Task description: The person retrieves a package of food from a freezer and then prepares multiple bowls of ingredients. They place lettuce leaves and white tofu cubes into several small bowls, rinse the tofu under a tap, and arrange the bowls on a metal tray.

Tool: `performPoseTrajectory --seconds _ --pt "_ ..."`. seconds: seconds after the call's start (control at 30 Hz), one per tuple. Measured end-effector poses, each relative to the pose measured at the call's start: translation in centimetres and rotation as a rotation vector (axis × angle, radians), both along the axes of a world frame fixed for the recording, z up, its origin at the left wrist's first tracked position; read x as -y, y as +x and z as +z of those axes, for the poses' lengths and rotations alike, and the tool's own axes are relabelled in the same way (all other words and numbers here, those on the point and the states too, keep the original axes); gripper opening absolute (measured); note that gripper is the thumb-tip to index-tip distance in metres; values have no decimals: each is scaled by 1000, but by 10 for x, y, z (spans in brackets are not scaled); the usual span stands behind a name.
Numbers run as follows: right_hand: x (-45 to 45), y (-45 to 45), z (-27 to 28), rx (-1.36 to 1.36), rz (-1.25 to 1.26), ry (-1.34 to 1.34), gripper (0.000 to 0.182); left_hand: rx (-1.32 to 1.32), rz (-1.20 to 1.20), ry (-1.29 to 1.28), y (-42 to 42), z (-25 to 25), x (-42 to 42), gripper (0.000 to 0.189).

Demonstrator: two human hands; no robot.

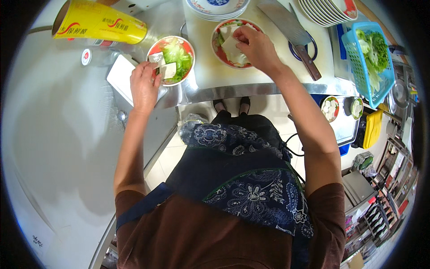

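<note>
My left hand (145, 84) is at the near left rim of a red-patterned bowl (192, 62), its fingertips at a white tofu slice. Two white tofu slices (168, 70) lie in that bowl beside green lettuce (177, 55). Under my left forearm and hand sits a white tray (117, 79), partly hidden. My right hand (257, 47) reaches over a second red-patterned bowl (218, 55), thumb and fingers pinched at a white slice (233, 47). More white slices and some green leaf lie in this bowl. What exactly each pinch encloses is partly hidden by the fingers.
A cleaver (295, 37) lies right of the second bowl, over a blue-handled tool. Stacked plates (220, 10) and bowls (322, 13) stand at the back. A blue basket (356, 67) of lettuce is at right. A yellow cling-film roll (100, 22), a clear bottle (97, 57) and a spoon (121, 116) lie left.
</note>
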State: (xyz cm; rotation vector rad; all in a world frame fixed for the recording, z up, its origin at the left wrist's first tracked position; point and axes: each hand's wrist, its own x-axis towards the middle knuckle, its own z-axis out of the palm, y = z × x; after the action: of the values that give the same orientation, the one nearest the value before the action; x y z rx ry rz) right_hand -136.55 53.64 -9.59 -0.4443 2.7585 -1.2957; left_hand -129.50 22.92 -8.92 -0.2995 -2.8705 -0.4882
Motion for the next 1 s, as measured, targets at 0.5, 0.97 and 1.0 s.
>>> performPoseTrajectory --seconds 0.5,0.97,1.0 --pt "17 -18 -9 -408 106 382 22 160 132 4 -27 -19 16 49" --pt "-39 92 24 -243 -123 101 16 328 123 3 -39 -1 7 29" --pt "-43 99 24 -187 -150 91 15 316 135 58 -41 1 6 25"
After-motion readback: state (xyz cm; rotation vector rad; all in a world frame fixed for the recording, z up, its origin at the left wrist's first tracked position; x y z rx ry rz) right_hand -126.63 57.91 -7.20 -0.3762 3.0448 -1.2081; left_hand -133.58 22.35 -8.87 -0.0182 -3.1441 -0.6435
